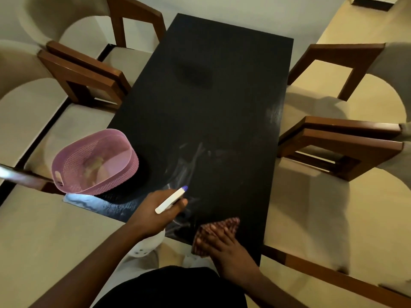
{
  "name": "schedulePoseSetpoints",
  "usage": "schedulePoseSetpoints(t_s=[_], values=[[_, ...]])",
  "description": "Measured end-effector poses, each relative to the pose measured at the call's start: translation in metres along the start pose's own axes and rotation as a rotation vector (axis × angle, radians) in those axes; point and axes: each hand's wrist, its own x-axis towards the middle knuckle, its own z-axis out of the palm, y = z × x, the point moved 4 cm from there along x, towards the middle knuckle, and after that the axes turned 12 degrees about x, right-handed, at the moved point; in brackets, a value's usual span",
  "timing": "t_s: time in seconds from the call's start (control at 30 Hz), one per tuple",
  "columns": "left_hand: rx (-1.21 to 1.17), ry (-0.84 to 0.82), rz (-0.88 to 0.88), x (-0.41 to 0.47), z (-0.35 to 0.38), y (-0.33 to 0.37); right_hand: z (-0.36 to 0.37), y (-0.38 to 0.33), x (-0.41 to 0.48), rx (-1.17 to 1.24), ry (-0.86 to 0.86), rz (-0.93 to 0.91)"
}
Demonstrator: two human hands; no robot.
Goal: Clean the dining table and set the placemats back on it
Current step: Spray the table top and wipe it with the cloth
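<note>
On near table edge: right hand flat, fingers together on cloth. Left hand fingers wrapped around spray bottle, beside pink basket.

Cream-cushioned wooden chairs both sides — pale floor.

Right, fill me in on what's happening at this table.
A person is cleaning the dark rectangular dining table. The left hand holds a white spray bottle with a purple nozzle, aimed over the near end, where wet streaks show. The right hand presses a brown patterned cloth flat at the near edge. A pink woven plastic basket sits at the left edge. No placemats are on the table.
</note>
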Motion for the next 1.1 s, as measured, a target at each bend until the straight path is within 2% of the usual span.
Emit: schedulePoseSetpoints(t_s=[0.13, 0.2, 0.33, 0.47, 0.57, 0.7, 0.77, 0.83, 0.9, 0.97, 1.1], values=[[-0.020, -0.010, -0.002, -0.002, -0.003, -0.006, -0.021, 0.032, -0.047, -0.023, -0.026, 0.079], [-0.017, -0.006, -0.003, -0.004, -0.005, -0.009, -0.050, 0.055, -0.047, -0.058, 0.064, 0.151], [-0.024, 0.026, -0.008, -0.007, -0.011, -0.010, -0.120, 0.110, 0.010, -0.003, 0.264, 0.381], [-0.032, 0.027, -0.020, -0.009, -0.015, -0.011, -0.156, 0.100, 0.090, 0.019, 0.313, 0.508], [-0.046, 0.036, -0.010, -0.008, -0.022, -0.011, -0.119, 0.044, 0.123, -0.072, 0.286, 0.375], [-0.055, 0.050, -0.024, -0.001, -0.028, -0.014, -0.030, -0.032, 0.106, -0.128, 0.023, 0.100], [-0.070, 0.056, -0.023, 0.001, -0.029, -0.013, -0.003, -0.037, 0.071, -0.166, -0.020, -0.040], [-0.084, 0.053, -0.030, 0.003, -0.031, -0.013, 0.001, -0.021, 0.035, -0.225, -0.055, -0.075], [-0.096, 0.038, -0.038, 0.004, -0.033, -0.013, -0.020, 0.007, 0.014, -0.234, -0.044, -0.012], [-0.104, 0.027, -0.039, 0.004, -0.033, -0.013, -0.052, 0.038, 0.007, -0.169, 0.000, 0.129], [-0.101, 0.037, -0.047, 0.002, -0.038, -0.015, -0.119, 0.087, 0.032, -0.046, 0.192, 0.393]])
